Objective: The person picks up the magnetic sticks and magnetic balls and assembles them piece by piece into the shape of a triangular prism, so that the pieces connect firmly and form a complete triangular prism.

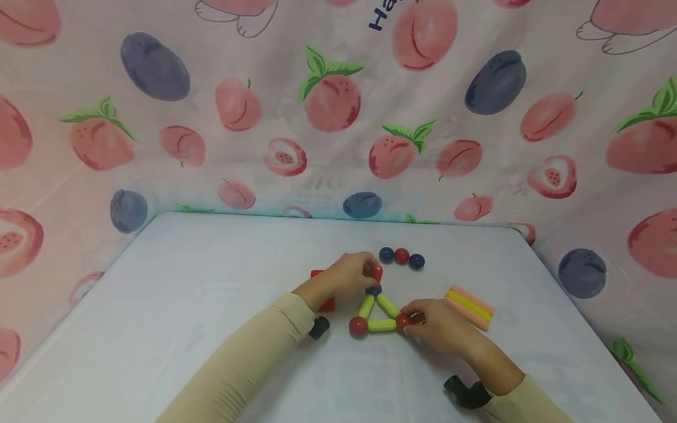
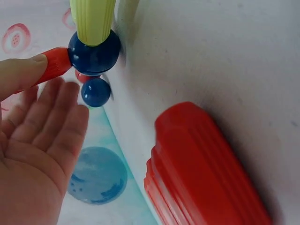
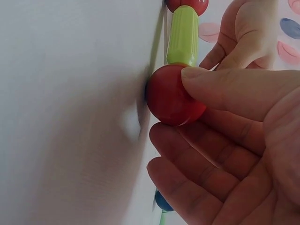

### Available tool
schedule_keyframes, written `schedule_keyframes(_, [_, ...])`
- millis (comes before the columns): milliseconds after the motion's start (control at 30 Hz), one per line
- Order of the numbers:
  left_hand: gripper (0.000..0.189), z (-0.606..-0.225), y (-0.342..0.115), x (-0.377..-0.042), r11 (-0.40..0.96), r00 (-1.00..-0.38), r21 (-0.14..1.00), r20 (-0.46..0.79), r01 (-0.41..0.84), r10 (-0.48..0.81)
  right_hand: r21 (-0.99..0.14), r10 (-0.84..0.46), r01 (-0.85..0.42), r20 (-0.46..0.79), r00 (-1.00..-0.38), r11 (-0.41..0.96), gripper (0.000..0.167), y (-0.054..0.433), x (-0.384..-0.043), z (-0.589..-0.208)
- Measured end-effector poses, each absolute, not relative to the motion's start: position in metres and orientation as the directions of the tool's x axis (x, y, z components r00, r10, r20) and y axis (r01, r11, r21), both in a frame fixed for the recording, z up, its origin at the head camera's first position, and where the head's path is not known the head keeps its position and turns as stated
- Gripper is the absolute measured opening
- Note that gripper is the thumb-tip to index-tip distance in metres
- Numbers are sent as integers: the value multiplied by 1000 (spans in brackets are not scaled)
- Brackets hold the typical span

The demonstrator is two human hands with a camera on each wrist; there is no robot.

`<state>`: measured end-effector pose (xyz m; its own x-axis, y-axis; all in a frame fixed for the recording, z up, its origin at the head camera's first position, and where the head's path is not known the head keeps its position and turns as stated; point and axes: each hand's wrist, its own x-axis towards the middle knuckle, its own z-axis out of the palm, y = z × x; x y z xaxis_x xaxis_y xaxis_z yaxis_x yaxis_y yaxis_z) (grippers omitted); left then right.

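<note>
A triangle of yellow-green rods (image 1: 382,325) lies on the table, joined by a red ball (image 1: 358,326) at the near left, another red ball (image 3: 172,96) at the near right and a blue ball (image 2: 93,54) at the far corner. My left hand (image 1: 350,274) pinches a red rod (image 2: 55,64) upright over the blue ball; its lower end touches that ball. With thumb and fingers my right hand (image 1: 441,324) holds the near-right red ball, which stays joined to its rod.
Red rods (image 2: 206,164) lie beside my left wrist, partly hidden by it. Behind the triangle sit two blue balls and a red ball (image 1: 402,257) in a row. Orange and yellow rods (image 1: 469,306) lie to the right. A black wrist-camera piece (image 1: 466,392) sits at my right wrist.
</note>
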<state>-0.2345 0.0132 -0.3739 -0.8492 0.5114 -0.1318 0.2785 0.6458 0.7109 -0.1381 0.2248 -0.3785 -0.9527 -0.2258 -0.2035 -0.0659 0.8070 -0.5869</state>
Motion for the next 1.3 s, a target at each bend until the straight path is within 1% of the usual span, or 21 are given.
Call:
schedule_keyframes(167, [39,-369,-4,-229,682,-856,663,-119,308,502,-585,-227,-59,-218,-949,809,28,224,-139,-379])
schedule_keyframes(267, [41,-364,-20,-223,683,-852,654,-111,325,512,-583,-224,-56,-221,-949,811,28,223,-139,-378])
schedule_keyframes(433, [39,-361,-48,-206,676,-848,666,-122,315,515,-584,-218,-47,-226,-950,811,29,223,-138,-377])
schedule_keyframes(700, [27,-377,-83,-188,701,-840,603,-91,380,534,-604,-225,-53,-213,-951,796,28,224,-137,-378])
schedule_keyframes(1000, [24,-387,-90,-184,718,-852,601,-113,352,512,-613,-231,-53,-214,-949,788,28,225,-138,-379])
schedule_keyframes(1200, [18,-388,-86,-181,719,-840,585,-116,374,531,-613,-217,-29,-236,-947,790,30,224,-139,-379])
schedule_keyframes(1300, [18,-389,-83,-179,726,-839,577,-123,374,531,-611,-221,-33,-235,-947,791,30,224,-139,-379])
